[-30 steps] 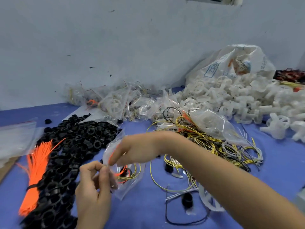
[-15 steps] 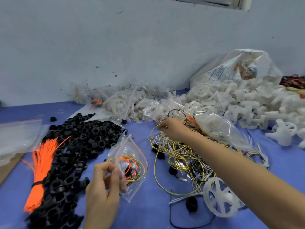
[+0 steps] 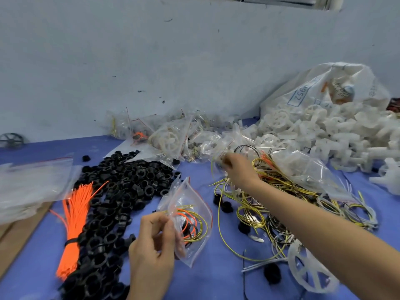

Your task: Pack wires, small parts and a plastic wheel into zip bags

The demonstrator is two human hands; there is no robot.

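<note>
Our left hand [image 3: 151, 245] still pinches the zip bag [image 3: 188, 215] above the blue table [image 3: 216, 278]. Our right hand [image 3: 236, 167] has reached farther back into the wire pile [image 3: 270, 191], fingers curled on strands; the plastic wheel [image 3: 307, 269] lies near our right forearm.

A pale blue-grey wall [image 3: 151, 61] filled the upper half of the view — matte, scuffed, and flecked with small dark marks and chips. At the very top edge ran a strip of light metal frame [image 3: 281, 1], seemingly the bottom of a window. The wall met a tabletop [image 3: 216, 273] covered in blue-violet sheet. At the near left, bare brown board [image 3: 19, 239] showed beside the covering. The light was even and soft — shadows were faint.
</note>
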